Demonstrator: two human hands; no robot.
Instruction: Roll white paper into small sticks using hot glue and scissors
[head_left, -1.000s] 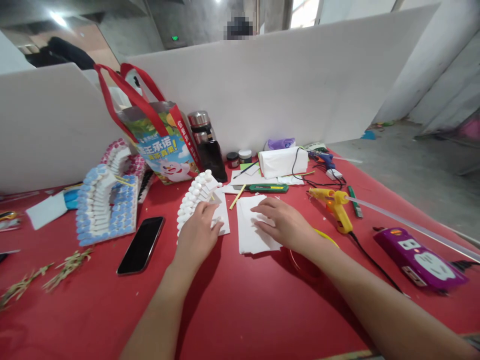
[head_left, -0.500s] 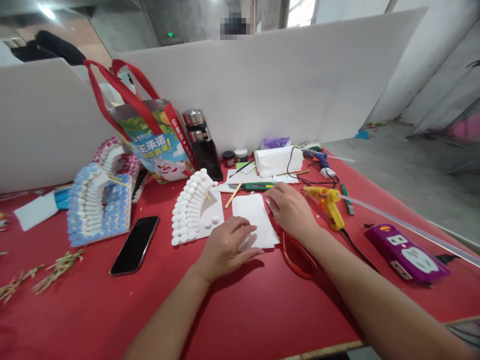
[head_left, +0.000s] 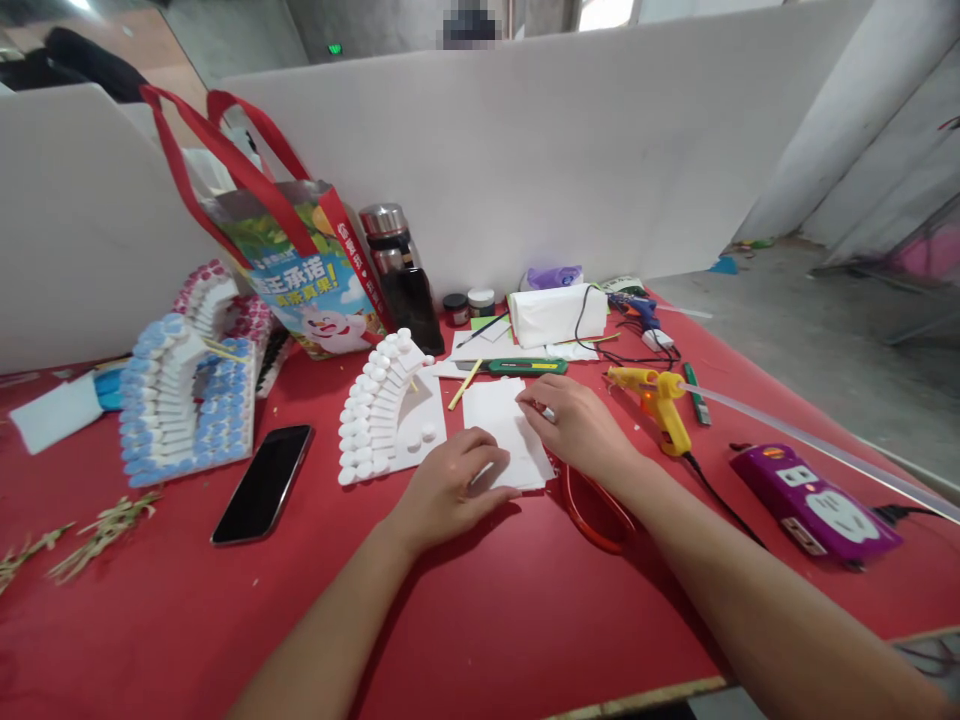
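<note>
My left hand (head_left: 454, 485) rests on the lower left of a white sheet (head_left: 499, 408), thumb and fingers apart. Over the sheet's right edge, my right hand (head_left: 574, 420) has its fingertips pinched together; a small whitish thing shows between them, too covered to name. Red looped handles (head_left: 600, 520), like those of scissors, lie partly under the right wrist. Left of the sheet stands a white stepped model (head_left: 379, 410), its curved rows edged with round white discs. A yellow stick (head_left: 465, 385) and a green utility knife (head_left: 525, 367) lie beyond the sheet.
A yellow glue gun (head_left: 660, 405) with a long clear stick and a purple power strip (head_left: 817, 505) lie on the right. Leftward are a phone (head_left: 262, 485), a blue-and-white model (head_left: 180, 400) and a shopping bag (head_left: 315, 270). Bottles (head_left: 409, 290) stand before a white panel (head_left: 525, 160).
My right hand has drawn slightly back toward me from the knife, uncovering more of it, with its fingertips now over the sheet. My left hand stays on the paper. The camera view has shifted slightly.
</note>
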